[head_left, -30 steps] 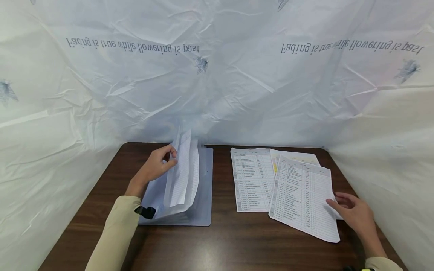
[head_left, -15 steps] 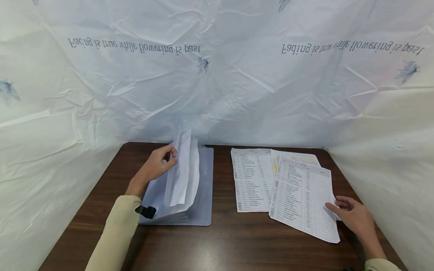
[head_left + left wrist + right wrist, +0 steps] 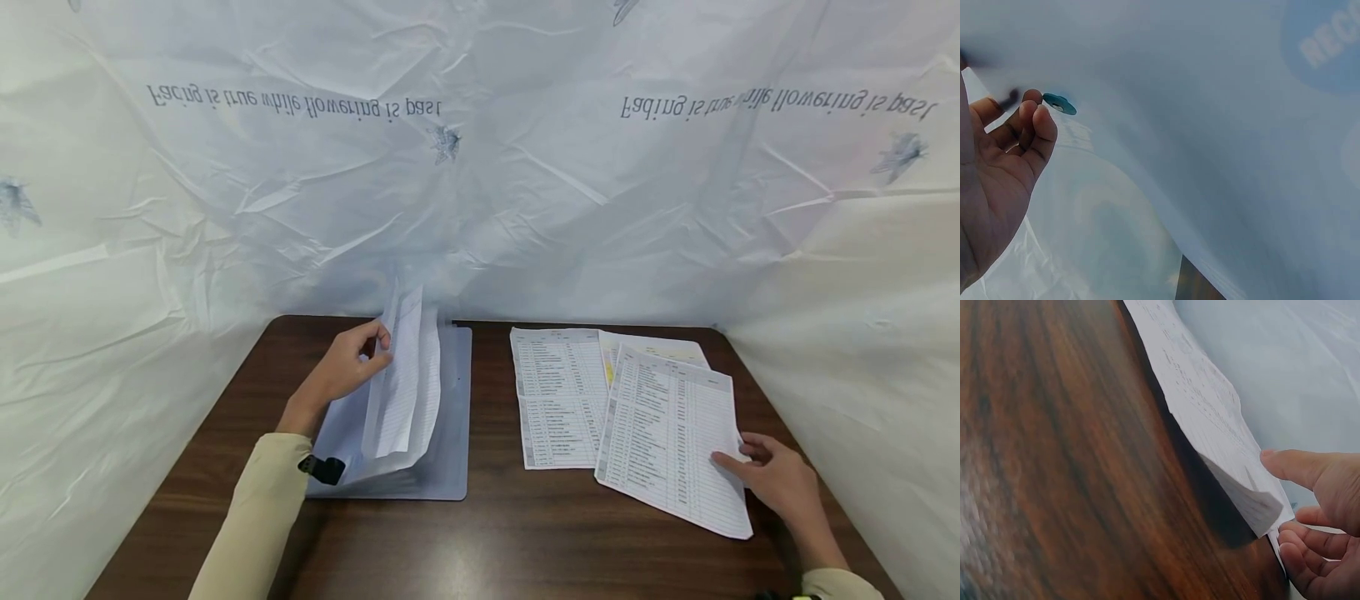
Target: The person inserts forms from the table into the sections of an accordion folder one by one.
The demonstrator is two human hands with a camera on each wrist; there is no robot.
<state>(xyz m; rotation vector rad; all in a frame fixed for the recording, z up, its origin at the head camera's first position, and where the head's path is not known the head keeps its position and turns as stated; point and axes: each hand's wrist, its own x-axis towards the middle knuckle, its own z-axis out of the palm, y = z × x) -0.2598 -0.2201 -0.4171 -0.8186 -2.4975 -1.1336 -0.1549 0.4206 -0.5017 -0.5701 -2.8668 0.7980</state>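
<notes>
A bluish translucent plastic folder (image 3: 453,450) lies on the left of the table, its upper side raised with several papers (image 3: 405,383) standing inside. My left hand (image 3: 348,360) pinches the raised left edge of that folder between thumb and fingers. In the left wrist view, a small teal button (image 3: 1060,104) shows right at the fingertips of that hand (image 3: 1013,140). On the right, a printed sheet (image 3: 667,442) lies askew over other papers. My right hand (image 3: 780,475) grips its right edge, thumb on top and fingers at the edge below; the sheet's near corner curls up in the right wrist view.
Another printed sheet (image 3: 558,400) lies flat left of the gripped one. Behind them, a paper with yellow parts (image 3: 667,348) shows partly. The dark wooden table (image 3: 487,542) is bounded by white plastic sheeting (image 3: 480,208) at the back and sides.
My right hand has shifted slightly left, its thumb further in over the sheet. The left hand, the folder and the other papers have kept their places.
</notes>
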